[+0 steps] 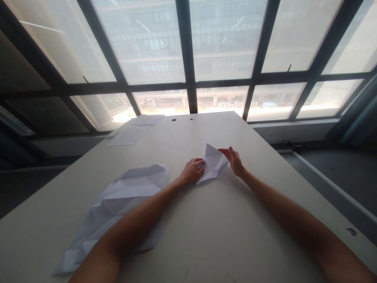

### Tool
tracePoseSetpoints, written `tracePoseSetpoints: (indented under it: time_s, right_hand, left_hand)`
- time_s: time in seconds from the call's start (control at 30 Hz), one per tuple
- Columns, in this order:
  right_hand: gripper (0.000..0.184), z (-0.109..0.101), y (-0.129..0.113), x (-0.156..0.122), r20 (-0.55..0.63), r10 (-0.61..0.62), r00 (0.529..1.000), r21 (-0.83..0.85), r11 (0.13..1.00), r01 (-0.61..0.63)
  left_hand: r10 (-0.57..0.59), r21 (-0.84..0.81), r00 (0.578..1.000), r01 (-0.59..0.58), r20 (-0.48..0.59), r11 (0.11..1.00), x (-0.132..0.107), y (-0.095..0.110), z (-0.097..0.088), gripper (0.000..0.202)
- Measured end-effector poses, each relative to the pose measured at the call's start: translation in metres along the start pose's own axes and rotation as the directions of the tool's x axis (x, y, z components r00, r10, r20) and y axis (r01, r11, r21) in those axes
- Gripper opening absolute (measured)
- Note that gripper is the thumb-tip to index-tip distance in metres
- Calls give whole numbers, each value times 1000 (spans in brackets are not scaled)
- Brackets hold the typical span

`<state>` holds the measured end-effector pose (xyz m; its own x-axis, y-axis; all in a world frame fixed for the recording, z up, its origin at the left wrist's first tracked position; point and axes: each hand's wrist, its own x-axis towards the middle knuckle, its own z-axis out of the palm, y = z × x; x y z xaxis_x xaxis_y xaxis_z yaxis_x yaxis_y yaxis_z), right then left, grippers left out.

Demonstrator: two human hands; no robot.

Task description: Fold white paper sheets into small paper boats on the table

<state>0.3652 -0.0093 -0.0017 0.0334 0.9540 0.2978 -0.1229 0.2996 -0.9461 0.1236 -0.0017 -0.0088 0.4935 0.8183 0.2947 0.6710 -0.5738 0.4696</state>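
Working left to right: well to the left of your fingers lies a large creased paper sheet [118, 200], its lower part passing beneath your left forearm [141, 210]. Farther ahead and left of your fingers, a loose paper sheet [126, 136] and a small paper stack [145, 120] lie on the white table [224, 228]. Your left hand [192, 171] has its fingers [200, 164] close together, curled onto the left edge of the folded white paper [212, 165]; you cannot tell whether they grip it or only press it. This folded white paper lies on the table between your hands, its long axis running from lower left to upper right, and your left hand is the nearer. Your right hand [233, 161] holds its thumb and fingers [223, 151] spread wide at the paper's right corner. Ahead of your fingers, past the table's far edge, a dark-framed window [226, 39] faces a building.
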Motion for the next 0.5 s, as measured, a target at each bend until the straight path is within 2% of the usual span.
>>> tracePoseSetpoints:
  time_s: [0.07, 0.13, 0.23, 0.3, 0.33, 0.4, 0.5]
  right_hand:
    - [78, 4, -1, -4, 130, 26, 991, 15, 999, -28]
    - [81, 9, -4, -10, 246, 11, 969, -55, 999, 2]
    - [76, 18, -9, -19, 407, -52, 912, -243, 956, 163]
    - [71, 23, -10, -23, 499, -77, 863, -358, 889, 286]
    - [68, 25, -9, -25, 537, -79, 840, -406, 848, 339]
    - [57, 29, -6, -27, 597, -56, 800, -504, 750, 429]
    - [40, 31, -2, -28, 652, 8, 759, -611, 598, 518]
  left_hand:
    - [-156, -231, 985, 134, -76, 964, 5, -2, -1, 32]
    - [-346, -509, 927, 232, -141, 829, 10, -5, -3, 35]
    - [-545, -781, 820, 221, -175, 584, 14, -10, -5, 39]
    - [-609, -845, 773, 197, -177, 496, 15, -14, -4, 41]
    - [-625, -856, 759, 188, -185, 481, 15, -16, -3, 41]
    - [-617, -842, 754, 169, -224, 513, 15, -18, -1, 41]
    - [-531, -721, 778, 149, -336, 676, 13, -18, 2, 34]
